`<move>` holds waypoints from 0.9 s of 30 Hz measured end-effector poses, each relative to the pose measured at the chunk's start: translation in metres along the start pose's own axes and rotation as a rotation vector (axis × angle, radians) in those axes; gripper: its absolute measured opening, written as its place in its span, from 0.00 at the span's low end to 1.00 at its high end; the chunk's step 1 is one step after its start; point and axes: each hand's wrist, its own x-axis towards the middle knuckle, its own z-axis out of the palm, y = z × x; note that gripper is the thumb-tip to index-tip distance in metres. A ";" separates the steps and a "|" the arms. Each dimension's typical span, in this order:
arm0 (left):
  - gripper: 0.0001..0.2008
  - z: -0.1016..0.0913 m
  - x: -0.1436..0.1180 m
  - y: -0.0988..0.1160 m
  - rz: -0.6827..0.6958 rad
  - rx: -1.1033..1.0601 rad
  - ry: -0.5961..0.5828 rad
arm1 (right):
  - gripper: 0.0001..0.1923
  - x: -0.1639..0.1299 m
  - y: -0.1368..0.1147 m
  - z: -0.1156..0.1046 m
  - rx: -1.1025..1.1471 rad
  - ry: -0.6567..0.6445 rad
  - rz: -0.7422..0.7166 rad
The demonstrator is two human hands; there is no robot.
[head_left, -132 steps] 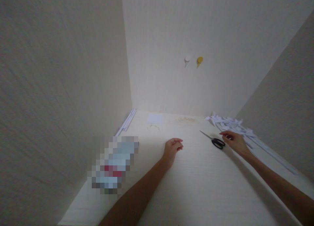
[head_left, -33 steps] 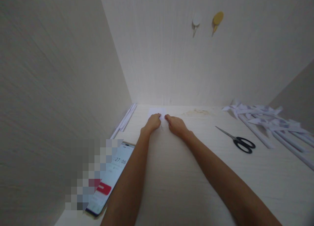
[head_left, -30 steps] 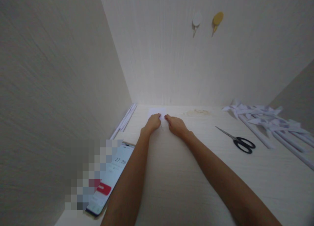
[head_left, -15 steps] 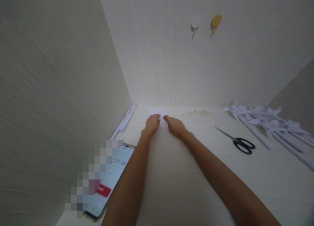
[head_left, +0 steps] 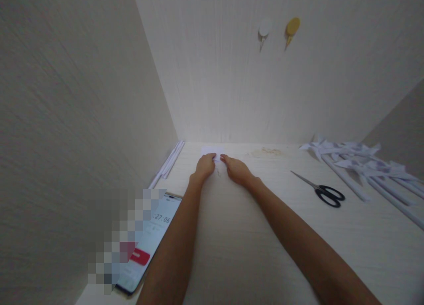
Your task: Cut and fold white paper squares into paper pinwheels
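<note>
Two-handed, pinching white paper sheet (head_left: 212, 150) by near edge with left hand (head_left: 206, 165) and right hand (head_left: 236, 169); probably light, easily creased, best edge-held.

Pale tabletop (head_left: 232, 252), white sheet (head_left: 212, 150), scissors (head_left: 317, 187), phone (head_left: 153, 234)

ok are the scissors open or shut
Shut: the scissors show their blades together as one narrow point, with no gap visible between them.

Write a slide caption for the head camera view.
Left hand and right hand at a white paper, black-handled scissors lying rightward, a phone to the left.
</note>
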 end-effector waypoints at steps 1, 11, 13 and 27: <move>0.21 0.000 0.000 0.000 0.002 -0.001 -0.006 | 0.25 0.000 0.000 -0.001 0.002 -0.002 -0.001; 0.24 0.001 0.003 -0.005 0.025 -0.001 -0.026 | 0.25 0.000 -0.003 -0.004 0.040 -0.025 -0.032; 0.23 0.002 0.004 -0.006 0.027 0.002 -0.021 | 0.25 0.000 -0.002 -0.004 0.043 -0.026 -0.034; 0.18 0.001 0.000 -0.003 0.003 -0.003 0.042 | 0.26 0.001 0.002 0.000 0.169 0.049 -0.013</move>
